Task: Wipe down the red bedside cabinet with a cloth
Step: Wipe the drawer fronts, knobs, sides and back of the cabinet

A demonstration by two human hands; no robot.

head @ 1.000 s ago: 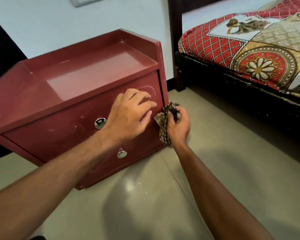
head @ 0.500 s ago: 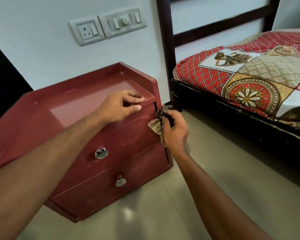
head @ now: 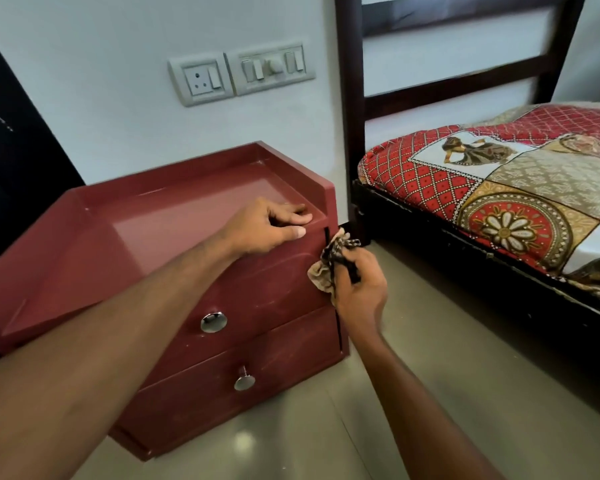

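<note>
1. Head view: the left hand grips the front top edge of the red bedside cabinet, with its fingers curled over the top and its thumb along the drawer front.
2. The right hand, just right of and below the left, is clenched around a bunched checked cloth.
3. The cloth sticks out above that fist and touches the cabinet's front right corner.
4. Two shiny knobs sit below the left hand.
5. A patterned bed lies to the right of the right hand.
</note>
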